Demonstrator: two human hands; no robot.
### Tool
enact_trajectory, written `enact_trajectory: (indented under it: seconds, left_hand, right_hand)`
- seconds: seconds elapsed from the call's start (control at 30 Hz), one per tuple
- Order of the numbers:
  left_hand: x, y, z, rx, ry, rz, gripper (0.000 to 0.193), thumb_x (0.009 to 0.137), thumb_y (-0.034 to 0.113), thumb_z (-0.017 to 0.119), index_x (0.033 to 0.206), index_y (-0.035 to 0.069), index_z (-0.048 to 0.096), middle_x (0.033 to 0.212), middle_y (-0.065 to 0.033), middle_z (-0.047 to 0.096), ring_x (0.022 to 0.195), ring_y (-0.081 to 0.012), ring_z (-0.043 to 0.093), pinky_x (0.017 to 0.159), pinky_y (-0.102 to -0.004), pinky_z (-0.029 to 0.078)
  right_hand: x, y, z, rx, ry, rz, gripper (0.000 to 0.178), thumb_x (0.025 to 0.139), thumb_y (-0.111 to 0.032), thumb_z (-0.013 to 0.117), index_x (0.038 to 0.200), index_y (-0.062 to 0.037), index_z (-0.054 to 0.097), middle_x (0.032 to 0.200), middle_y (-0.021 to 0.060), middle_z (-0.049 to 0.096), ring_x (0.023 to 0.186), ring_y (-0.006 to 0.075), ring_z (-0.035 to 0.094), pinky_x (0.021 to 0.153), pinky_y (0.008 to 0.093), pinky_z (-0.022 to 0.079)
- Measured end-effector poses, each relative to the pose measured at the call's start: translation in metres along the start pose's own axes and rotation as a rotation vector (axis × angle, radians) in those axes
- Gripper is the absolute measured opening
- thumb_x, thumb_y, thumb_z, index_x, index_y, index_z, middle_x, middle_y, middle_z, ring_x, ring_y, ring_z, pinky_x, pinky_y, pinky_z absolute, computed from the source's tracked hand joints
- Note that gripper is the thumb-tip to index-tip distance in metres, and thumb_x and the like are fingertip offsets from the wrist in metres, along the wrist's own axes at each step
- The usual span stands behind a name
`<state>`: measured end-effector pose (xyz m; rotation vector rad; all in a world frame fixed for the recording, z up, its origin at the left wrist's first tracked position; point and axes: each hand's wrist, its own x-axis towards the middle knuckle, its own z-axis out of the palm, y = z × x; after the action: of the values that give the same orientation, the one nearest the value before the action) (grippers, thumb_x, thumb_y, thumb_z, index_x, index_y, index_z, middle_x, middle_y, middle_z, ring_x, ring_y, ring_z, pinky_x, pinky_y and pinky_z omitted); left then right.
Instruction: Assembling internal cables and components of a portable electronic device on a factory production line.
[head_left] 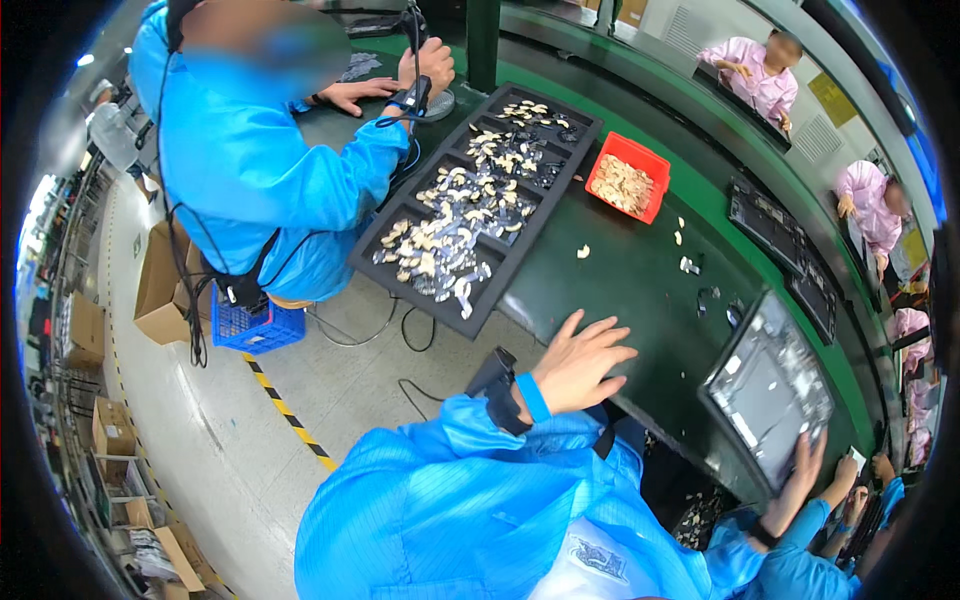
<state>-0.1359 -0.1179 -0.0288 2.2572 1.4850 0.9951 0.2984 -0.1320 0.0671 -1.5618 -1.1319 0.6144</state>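
Note:
My left hand point(585, 368) is open, its fingers spread above the near edge of the green worktable point(590, 270), with nothing in it. A blue band circles that wrist. At the right, my right hand point(802, 468) grips the lower edge of an opened laptop base point(765, 385), which is tilted up off the table. Its inside shows circuit boards and a large flat grey area. Near its far left corner lie small dark parts point(708, 298) and a small silvery-and-cream piece point(689, 265). A few cream curved pieces point(583, 252) are scattered on the tabletop.
A black compartment tray point(530, 230) full of cream curved pieces and small parts lies at the far left. Beside it stands a red bin point(657, 180) of cream pieces. More laptop bases point(770, 225) rest on the line behind. A co-worker in blue point(270, 170) sits at left.

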Motion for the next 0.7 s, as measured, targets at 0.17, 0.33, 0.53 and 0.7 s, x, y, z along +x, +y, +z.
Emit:
enact_trajectory:
  seconds: [0.17,0.33,0.53,0.7]
  left_hand:
    - [-0.003,0.043,-0.103,0.152,-0.311,-0.182,0.042,0.088,0.042,0.069,0.116,0.010,0.073,0.097,-0.0121,0.077,0.090,-0.0316,0.073,0.081,-0.0436,0.057]
    - [0.065,-0.049,-0.146,0.398,0.023,-0.355,0.031,0.083,0.034,0.074,0.100,0.007,0.078,0.088,-0.0140,0.077,0.084,-0.0322,0.074,0.078,-0.0428,0.059]
    - [0.145,-0.174,-0.154,0.565,0.201,-0.550,0.035,0.081,0.035,0.078,0.100,0.006,0.079,0.095,-0.0192,0.076,0.096,-0.0356,0.073,0.090,-0.0430,0.057]
    - [0.173,-0.213,-0.147,0.529,0.169,-0.531,0.047,0.078,0.044,0.083,0.103,0.005,0.079,0.099,-0.0160,0.077,0.094,-0.0306,0.074,0.088,-0.0399,0.058]
  right_hand:
    - [-0.060,0.051,0.024,0.324,-0.145,0.081,0.058,0.102,-0.012,0.063,0.153,0.0032,0.039,0.146,0.0133,0.051,0.128,0.0188,0.051,0.112,0.0299,0.036]
    - [-0.055,0.046,0.072,0.258,-0.236,0.009,0.060,0.102,-0.011,0.062,0.153,0.0056,0.035,0.142,0.0169,0.055,0.126,0.0198,0.052,0.112,0.0310,0.036]
    - [-0.064,0.051,0.087,0.217,-0.236,0.055,0.061,0.102,-0.012,0.062,0.153,0.0054,0.034,0.142,0.0176,0.055,0.127,0.0208,0.052,0.111,0.0313,0.037]
    - [-0.055,0.044,0.084,0.190,-0.251,0.144,0.059,0.102,-0.010,0.061,0.154,0.0023,0.035,0.135,0.0189,0.059,0.122,0.0212,0.056,0.108,0.0319,0.039]
